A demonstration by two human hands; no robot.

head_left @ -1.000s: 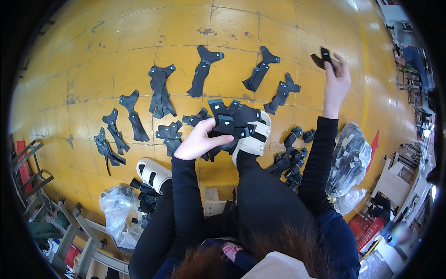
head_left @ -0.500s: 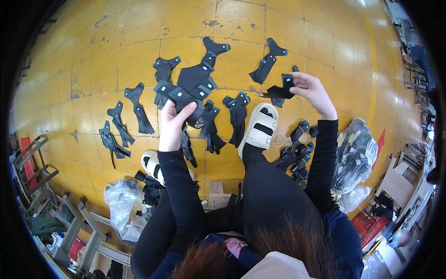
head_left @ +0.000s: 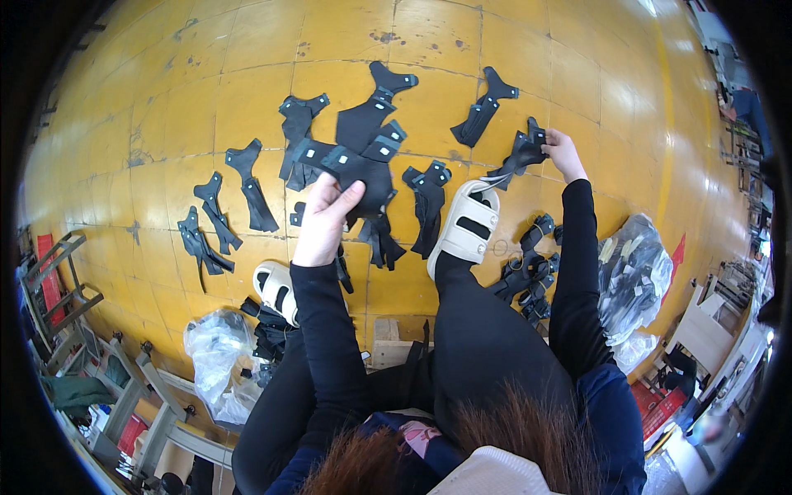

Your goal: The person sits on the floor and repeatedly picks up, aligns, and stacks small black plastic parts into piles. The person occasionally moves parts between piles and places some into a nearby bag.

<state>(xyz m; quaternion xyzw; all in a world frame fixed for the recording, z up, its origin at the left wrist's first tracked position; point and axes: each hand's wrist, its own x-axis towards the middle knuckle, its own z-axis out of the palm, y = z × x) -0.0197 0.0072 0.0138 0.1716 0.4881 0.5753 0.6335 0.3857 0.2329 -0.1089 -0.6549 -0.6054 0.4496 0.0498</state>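
Note:
My left hand (head_left: pixel 327 216) grips several overlapping black fabric brace pieces (head_left: pixel 363 175) with grey-green edges and small white tags, thumb on top. They are held above the floor. Farther right, my right hand (head_left: pixel 564 154) is low, its fingers closed on the edge of a black fabric strap piece (head_left: pixel 525 150) on a small pile beyond my right shoe. More such pieces lie ahead in small piles: a forked pile (head_left: pixel 427 206) between my hands, another pile (head_left: pixel 478 115) at the far right, and a long one (head_left: pixel 252 186) to the left.
My cream clogs (head_left: pixel 466 227) stand on the yellow tiled floor (head_left: pixel 190 107). Clear plastic bags lie at right (head_left: pixel 634 272) and left (head_left: pixel 219 355), the right one full of dark pieces. Bundled black straps (head_left: pixel 528 272) lie by my right leg. A grey metal frame (head_left: pixel 165 396) stands at lower left.
My right hand has gone down and slightly right, bringing its black piece from the air onto the small pile. My left hand has shifted slightly right with its pieces.

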